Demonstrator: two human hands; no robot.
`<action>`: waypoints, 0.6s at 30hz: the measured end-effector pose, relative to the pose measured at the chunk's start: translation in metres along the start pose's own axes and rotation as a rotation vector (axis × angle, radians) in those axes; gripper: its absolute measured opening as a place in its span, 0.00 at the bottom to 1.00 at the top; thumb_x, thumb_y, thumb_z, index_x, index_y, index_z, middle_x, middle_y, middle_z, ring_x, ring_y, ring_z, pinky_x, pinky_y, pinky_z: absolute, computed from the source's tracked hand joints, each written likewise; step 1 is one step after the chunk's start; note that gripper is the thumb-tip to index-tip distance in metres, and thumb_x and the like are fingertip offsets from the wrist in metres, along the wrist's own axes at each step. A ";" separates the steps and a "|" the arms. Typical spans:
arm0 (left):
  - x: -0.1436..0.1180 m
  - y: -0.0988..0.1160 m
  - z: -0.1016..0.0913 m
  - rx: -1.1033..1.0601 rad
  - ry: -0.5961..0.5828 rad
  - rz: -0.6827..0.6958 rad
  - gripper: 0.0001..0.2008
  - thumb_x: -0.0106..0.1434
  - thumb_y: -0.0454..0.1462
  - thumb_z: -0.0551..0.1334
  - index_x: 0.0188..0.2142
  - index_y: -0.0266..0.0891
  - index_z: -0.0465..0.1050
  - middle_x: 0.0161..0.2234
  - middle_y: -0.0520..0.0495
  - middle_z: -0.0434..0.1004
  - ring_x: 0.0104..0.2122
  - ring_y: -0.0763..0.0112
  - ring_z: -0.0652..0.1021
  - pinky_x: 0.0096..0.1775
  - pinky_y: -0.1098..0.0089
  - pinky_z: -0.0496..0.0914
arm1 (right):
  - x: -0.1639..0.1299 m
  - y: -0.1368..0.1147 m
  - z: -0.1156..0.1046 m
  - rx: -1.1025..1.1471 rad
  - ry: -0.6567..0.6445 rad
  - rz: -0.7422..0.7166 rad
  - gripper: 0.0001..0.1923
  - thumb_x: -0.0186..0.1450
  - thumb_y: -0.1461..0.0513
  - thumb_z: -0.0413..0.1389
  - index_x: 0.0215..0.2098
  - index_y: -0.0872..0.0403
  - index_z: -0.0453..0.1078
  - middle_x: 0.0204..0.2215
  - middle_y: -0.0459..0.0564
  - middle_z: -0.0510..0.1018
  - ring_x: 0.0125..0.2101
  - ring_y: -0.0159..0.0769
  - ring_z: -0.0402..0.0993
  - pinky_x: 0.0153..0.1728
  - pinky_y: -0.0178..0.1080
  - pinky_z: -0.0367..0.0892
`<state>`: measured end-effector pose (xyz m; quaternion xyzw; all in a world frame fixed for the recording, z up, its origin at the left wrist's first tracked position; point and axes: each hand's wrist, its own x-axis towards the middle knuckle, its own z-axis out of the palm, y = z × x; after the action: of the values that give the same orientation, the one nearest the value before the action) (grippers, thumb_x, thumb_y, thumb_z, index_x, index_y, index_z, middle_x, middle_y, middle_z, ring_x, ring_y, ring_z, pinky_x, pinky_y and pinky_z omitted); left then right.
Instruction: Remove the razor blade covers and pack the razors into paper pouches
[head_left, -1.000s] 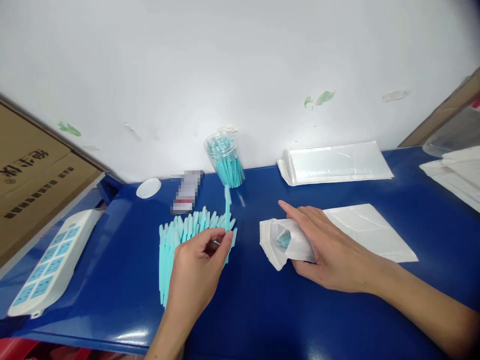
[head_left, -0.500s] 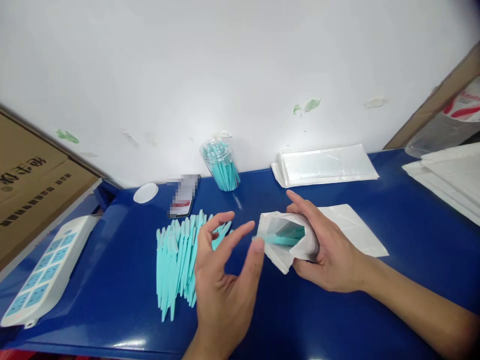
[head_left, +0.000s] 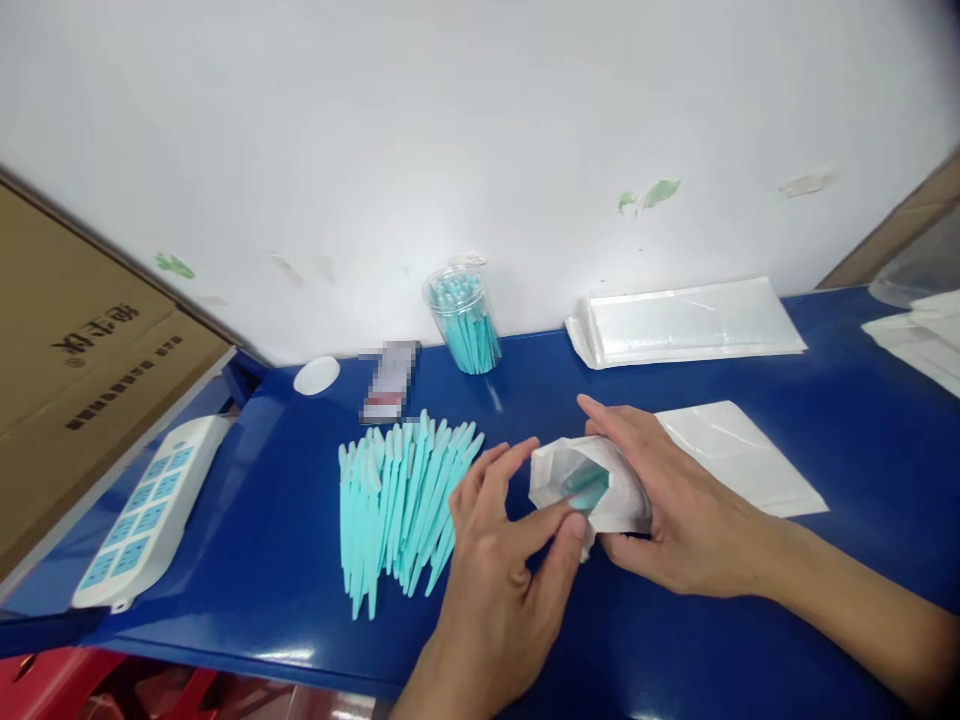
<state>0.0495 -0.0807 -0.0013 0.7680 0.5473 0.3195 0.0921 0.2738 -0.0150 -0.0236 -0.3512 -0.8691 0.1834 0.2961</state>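
Observation:
My right hand [head_left: 675, 500] is wrapped round a white plastic bag [head_left: 630, 495], whose mouth gapes towards the left. Inside the bag, turquoise eyebrow razors [head_left: 589, 488] show, partly hidden by its walls. At that mouth my left hand [head_left: 510, 570] is closed, thumb and index finger pinching the pale end of a razor. Left of this hand, a loose pile of similar razors [head_left: 397, 500] lies fanned on the blue table [head_left: 262, 540]. A clear round tub [head_left: 465, 325] by the wall holds several more upright.
A flat white bag [head_left: 742, 460] lies beyond my right forearm, and a stack of bags [head_left: 690, 320] by the wall. A white lid [head_left: 316, 375], a blurred-out phone [head_left: 390, 382], a power strip [head_left: 154, 510] and a cardboard box [head_left: 90, 360] are on the left.
My left hand has moved right to the bag's mouth, and the razor at its fingertips is now deeper inside. My right hand still holds the bag. The view has shifted left.

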 end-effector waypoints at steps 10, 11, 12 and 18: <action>-0.014 -0.055 -0.025 0.604 -0.102 -0.070 0.11 0.73 0.40 0.63 0.41 0.46 0.86 0.37 0.44 0.79 0.35 0.57 0.76 0.37 0.57 0.63 | 0.001 0.005 0.013 -0.257 -0.210 0.017 0.50 0.65 0.63 0.58 0.79 0.53 0.37 0.67 0.63 0.68 0.67 0.58 0.64 0.70 0.69 0.53; -0.011 -0.054 -0.023 0.600 -0.128 -0.082 0.12 0.73 0.40 0.62 0.39 0.45 0.86 0.36 0.44 0.80 0.35 0.57 0.76 0.37 0.57 0.62 | 0.002 0.004 0.013 -0.267 -0.198 0.021 0.50 0.64 0.64 0.57 0.78 0.54 0.39 0.66 0.63 0.70 0.66 0.58 0.66 0.68 0.69 0.57; -0.007 -0.053 -0.021 0.590 -0.141 -0.095 0.13 0.72 0.39 0.62 0.37 0.45 0.86 0.35 0.44 0.80 0.35 0.56 0.77 0.38 0.57 0.63 | 0.002 0.004 0.013 -0.271 -0.181 0.025 0.49 0.64 0.66 0.57 0.78 0.54 0.40 0.63 0.64 0.72 0.63 0.58 0.69 0.66 0.68 0.61; 0.016 -0.042 -0.031 0.469 -0.102 -0.191 0.11 0.65 0.34 0.64 0.28 0.42 0.83 0.28 0.48 0.80 0.23 0.68 0.75 0.30 0.65 0.66 | 0.003 0.001 0.004 -0.162 -0.057 0.096 0.48 0.64 0.67 0.55 0.77 0.49 0.40 0.54 0.60 0.75 0.54 0.56 0.73 0.52 0.60 0.74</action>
<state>0.0018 -0.0568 0.0082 0.7283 0.6712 0.1345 -0.0314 0.2699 -0.0121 -0.0262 -0.4097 -0.8714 0.1365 0.2326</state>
